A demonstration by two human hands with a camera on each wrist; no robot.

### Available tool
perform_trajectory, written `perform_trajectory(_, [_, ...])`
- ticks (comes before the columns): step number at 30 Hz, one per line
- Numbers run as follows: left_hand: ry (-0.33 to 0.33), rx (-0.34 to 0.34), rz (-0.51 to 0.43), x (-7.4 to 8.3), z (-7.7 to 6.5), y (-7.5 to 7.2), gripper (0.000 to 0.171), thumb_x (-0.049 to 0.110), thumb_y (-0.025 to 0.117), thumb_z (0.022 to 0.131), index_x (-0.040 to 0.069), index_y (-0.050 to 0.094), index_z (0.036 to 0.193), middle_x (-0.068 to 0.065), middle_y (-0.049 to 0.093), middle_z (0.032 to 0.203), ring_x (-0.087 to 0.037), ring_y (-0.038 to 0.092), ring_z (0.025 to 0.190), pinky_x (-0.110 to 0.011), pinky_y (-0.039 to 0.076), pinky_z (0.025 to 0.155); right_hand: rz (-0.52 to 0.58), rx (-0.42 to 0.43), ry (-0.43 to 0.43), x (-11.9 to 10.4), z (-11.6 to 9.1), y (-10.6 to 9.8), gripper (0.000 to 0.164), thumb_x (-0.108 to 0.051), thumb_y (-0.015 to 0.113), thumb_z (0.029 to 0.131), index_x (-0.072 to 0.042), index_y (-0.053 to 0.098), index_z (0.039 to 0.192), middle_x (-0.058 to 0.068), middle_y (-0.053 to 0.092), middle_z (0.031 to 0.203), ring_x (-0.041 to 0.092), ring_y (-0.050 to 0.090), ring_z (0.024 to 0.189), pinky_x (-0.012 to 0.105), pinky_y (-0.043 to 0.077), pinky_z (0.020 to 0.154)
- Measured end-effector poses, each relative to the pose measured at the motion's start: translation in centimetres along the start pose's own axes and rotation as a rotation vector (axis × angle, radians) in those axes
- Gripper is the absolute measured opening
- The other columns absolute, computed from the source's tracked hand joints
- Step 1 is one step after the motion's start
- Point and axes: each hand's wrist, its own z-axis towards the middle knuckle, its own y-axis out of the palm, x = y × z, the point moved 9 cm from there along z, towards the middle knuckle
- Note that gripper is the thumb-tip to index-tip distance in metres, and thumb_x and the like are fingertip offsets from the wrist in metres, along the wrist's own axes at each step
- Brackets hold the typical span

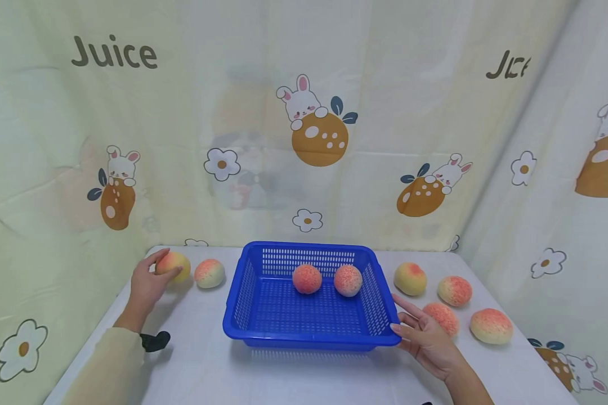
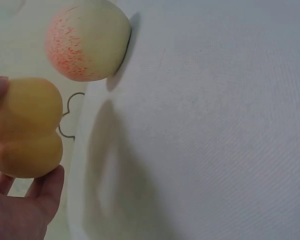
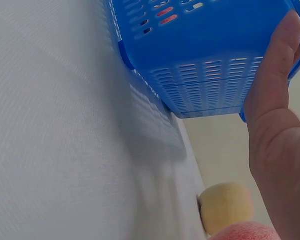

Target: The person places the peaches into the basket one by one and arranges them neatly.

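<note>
My left hand (image 1: 149, 287) grips a yellow peach (image 1: 181, 266) with a red blush, thumb on one side and fingers on the other. In the left wrist view this peach (image 2: 32, 125) shows a crease and hangs above the table. Beside it lies a pale peach (image 1: 210, 273) with a pink top. A blue plastic basket (image 1: 311, 339) with slotted walls stands mid-table, holding a red peach (image 1: 307, 279) and a pink-and-white peach (image 1: 348, 280). My right hand (image 1: 428, 343) holds the basket's right rim near the front corner, its thumb (image 3: 284, 45) against the rim in the right wrist view.
Right of the basket lie a yellow peach (image 1: 410, 278), a pink-topped peach (image 1: 455, 291), a red peach (image 1: 442, 318) partly behind my right hand, and a wide peach (image 1: 491, 326). A printed curtain (image 1: 375, 197) closes off the back and sides of the white table (image 1: 192, 365).
</note>
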Motion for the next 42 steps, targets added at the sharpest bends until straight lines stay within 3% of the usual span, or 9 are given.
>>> perform_trajectory(10, [0.041,-0.038,0.01,2.1,-0.2,-0.3,0.069,0.028,0.072,0.097,0.017,0.041,0.158,-0.019,0.031,0.166,-0.044,0.03,0.149,-0.06,0.039,0.116,0.003,-0.024,-0.002,0.1,0.1,-0.1,0.059,0.001,0.053,0.104,-0.028,0.041,0.154,-0.002,0.068,0.111,0.014,0.072,0.104,0.037,0.059,0.096])
perform_trajectory(15, [0.085,-0.067,-0.005,3.3,-0.1,-0.3,0.066,0.027,0.071,0.098,0.016,0.043,0.157,-0.021,0.031,0.165,-0.045,0.031,0.148,-0.061,0.039,0.115,-0.001,-0.021,-0.004,0.1,0.1,0.0,0.058,0.001,0.053,0.103,-0.03,0.044,0.152,-0.003,0.068,0.109,0.013,0.072,0.102,0.036,0.059,0.095])
perform_trajectory(26, [0.117,-0.138,-0.023,5.5,-0.3,0.3,0.064,0.03,0.071,0.097,0.017,0.045,0.155,-0.02,0.034,0.162,-0.044,0.038,0.142,-0.062,0.041,0.113,-0.001,-0.004,0.002,0.1,0.0,0.1,0.057,0.001,0.054,0.103,-0.032,0.048,0.149,-0.004,0.068,0.107,0.012,0.072,0.1,0.036,0.059,0.094])
perform_trajectory(37, [0.176,-0.19,0.011,8.3,-0.6,1.7,0.062,0.034,0.072,0.096,0.02,0.049,0.152,-0.019,0.039,0.156,-0.038,0.049,0.124,-0.042,0.051,0.098,-0.009,-0.003,-0.006,-0.1,-0.1,0.2,0.058,0.0,0.055,0.103,-0.031,0.046,0.151,-0.003,0.068,0.108,0.012,0.072,0.1,0.035,0.06,0.094])
perform_trajectory(42, [0.193,-0.222,0.024,9.3,-0.8,2.6,0.061,0.036,0.072,0.096,0.021,0.051,0.151,-0.019,0.039,0.156,-0.037,0.049,0.124,-0.041,0.051,0.096,0.0,-0.002,-0.004,-0.1,-0.1,0.1,0.057,0.001,0.054,0.103,-0.031,0.047,0.15,-0.004,0.068,0.108,0.012,0.072,0.1,0.034,0.06,0.093])
